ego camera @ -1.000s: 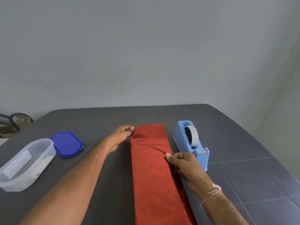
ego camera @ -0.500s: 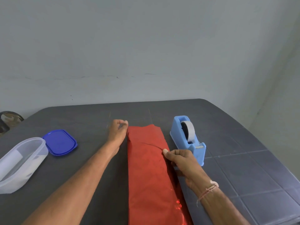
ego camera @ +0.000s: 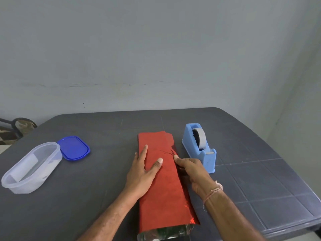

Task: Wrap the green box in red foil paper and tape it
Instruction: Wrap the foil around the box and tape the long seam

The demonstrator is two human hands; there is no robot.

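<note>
Red foil paper (ego camera: 161,193) lies wrapped lengthwise around the box in the middle of the dark table (ego camera: 97,197). A bit of the green box (ego camera: 166,230) shows inside the silver open end near me. My left hand (ego camera: 144,169) lies flat on top of the wrap, fingers straight, pressing it down. My right hand (ego camera: 189,168) pinches the right edge of the foil where creases run across it. A light blue tape dispenser (ego camera: 199,146) with a roll of tape stands just right of the wrap, beside my right hand.
A clear plastic container (ego camera: 33,166) sits at the left, with its blue lid (ego camera: 73,147) lying beside it. The table's rounded edge runs at the right and front right. A grey wall rises behind the table.
My left hand left the far left corner of the foil, came back toward me and now lies flat on the wrap. My right hand keeps pinching the right edge.
</note>
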